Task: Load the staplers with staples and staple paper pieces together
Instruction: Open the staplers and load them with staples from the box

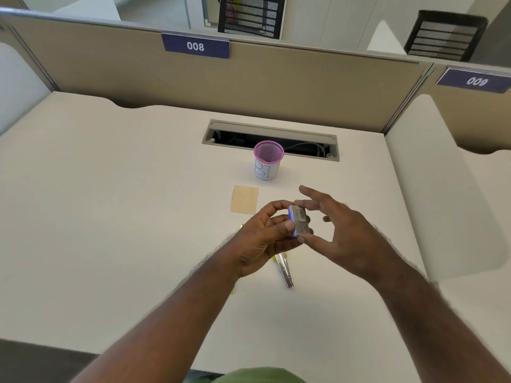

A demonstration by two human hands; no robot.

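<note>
While left hand (262,239) holds staple box (299,220), pink mesh cup (267,161) contents unclear

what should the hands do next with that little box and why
Probably open the small staple box. The left hand pinches it above the desk, while the right hand touches its end with thumb and fingertip. An opened stapler lies below, partly hidden, apparently waiting for staples.

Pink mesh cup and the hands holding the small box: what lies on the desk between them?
In the head view, one tan paper square lies flat between the pink mesh cup and the hands; the rest is bare desk.
</note>
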